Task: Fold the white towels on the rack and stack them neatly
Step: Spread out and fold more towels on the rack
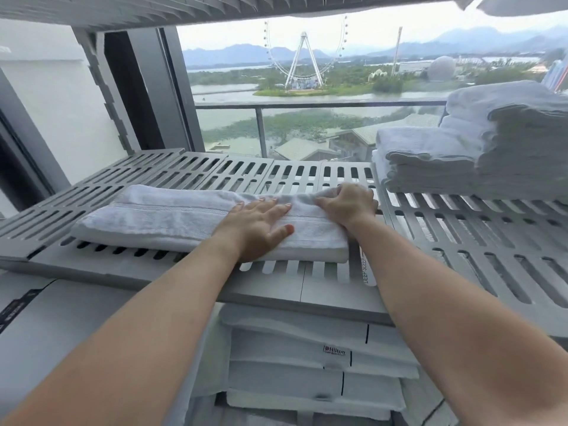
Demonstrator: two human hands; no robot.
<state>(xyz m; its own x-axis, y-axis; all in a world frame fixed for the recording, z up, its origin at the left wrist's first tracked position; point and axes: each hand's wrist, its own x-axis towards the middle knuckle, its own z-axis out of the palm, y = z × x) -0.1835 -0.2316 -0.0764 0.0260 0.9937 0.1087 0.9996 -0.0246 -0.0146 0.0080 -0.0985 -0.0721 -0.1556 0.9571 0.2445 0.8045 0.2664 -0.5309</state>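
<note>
A white towel (172,221), already folded into a long strip, was laid on the slatted shelf (461,241) of the rack, its long axis running left to right across the view, slightly tilted toward the near right. The strip's left end was free and lay well apart from both hands. The left hand (258,227) was pressed flat and open on the towel, fingers spread, a little right of the strip's middle. Just beside it, the right hand (349,204) was closed around the towel's far right end, where the cloth was bunched under curled fingers. The coming fold was judged to turn on that relation: the gripped end lay to the right, the free length to the left, so the right hand was the nearer one to carry its end leftward over the flat left hand.

Further right on the same shelf, well apart from the strip, a stack of folded towels (479,155) was seen, the likely place for the finished one. On the shelf below (61,318), between the forearms, a pile of folded white linens (307,364) with a printed label was held. Whether more unfolded towels remained could not be told.
</note>
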